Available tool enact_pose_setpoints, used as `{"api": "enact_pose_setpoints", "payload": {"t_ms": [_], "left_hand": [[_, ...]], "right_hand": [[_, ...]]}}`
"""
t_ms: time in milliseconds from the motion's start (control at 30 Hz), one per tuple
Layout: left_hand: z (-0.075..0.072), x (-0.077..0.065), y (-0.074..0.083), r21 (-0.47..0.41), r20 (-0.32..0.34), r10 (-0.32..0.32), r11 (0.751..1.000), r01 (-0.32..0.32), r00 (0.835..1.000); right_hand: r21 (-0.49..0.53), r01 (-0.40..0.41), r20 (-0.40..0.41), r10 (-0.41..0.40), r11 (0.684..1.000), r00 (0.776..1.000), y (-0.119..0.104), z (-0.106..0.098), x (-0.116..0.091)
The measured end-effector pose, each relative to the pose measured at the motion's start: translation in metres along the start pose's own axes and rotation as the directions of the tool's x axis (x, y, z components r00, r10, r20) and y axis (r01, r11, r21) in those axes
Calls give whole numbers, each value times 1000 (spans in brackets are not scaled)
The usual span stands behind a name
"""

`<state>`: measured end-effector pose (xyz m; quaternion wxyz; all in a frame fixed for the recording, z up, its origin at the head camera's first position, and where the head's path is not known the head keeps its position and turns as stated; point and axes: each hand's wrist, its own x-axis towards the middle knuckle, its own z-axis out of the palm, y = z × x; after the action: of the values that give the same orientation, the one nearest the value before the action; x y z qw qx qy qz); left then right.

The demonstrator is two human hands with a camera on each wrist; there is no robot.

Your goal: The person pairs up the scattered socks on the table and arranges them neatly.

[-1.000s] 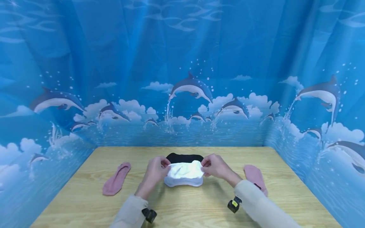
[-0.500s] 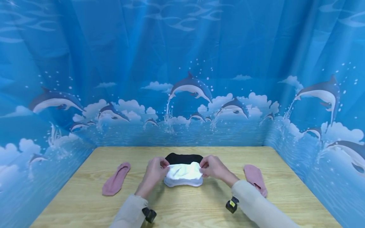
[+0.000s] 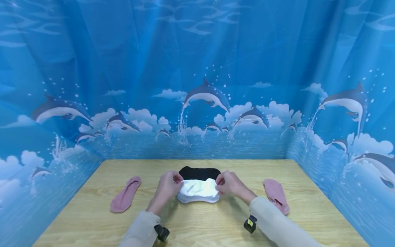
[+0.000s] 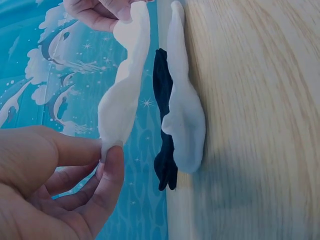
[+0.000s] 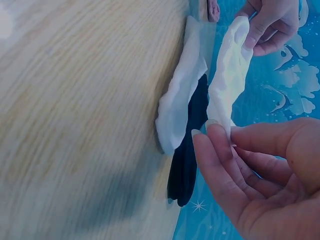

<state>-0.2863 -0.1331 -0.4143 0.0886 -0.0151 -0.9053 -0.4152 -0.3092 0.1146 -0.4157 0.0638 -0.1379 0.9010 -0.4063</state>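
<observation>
Sock [image 3: 199,187] between both hands [image 3: 167,185] [image 3: 230,184]

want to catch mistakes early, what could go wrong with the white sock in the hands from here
The left hand and right hand only pinch the ends of the held white sock, so one end might slip free. It hangs apart from the lower white sock, so it could land crooked on it. The black fabric lies close behind, so it might get brushed or partly covered.
</observation>
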Motion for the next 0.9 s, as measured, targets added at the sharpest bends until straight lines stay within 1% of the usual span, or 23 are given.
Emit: {"api": "enact_pose_setpoints", "payload": {"t_ms": [233,500,700,800,900], "left_hand": [[3,-1,-3,-6,7,-3,1000,3,1000],[6,-2,-3,-24,21,-13,1000,14,1000],[8,-2,-4,-11,15,-17,1000,17,1000],[9,-2,-5,6,4,-1,1000,1,1000],[10,-2,-7,19,-1,1,1000,-1,1000]], "right_hand": [[-18,-2,-4,2,1000,1000,3,3,0],[-37,18,-1,-18,999,1000,6,5,0],[-67,14,1,-14,998,1000,6,5,-1],[-74,8,-2,-8,997,1000,6,6,-1],[-78,-6,-2,6,997,1000,7,8,-2]]}}
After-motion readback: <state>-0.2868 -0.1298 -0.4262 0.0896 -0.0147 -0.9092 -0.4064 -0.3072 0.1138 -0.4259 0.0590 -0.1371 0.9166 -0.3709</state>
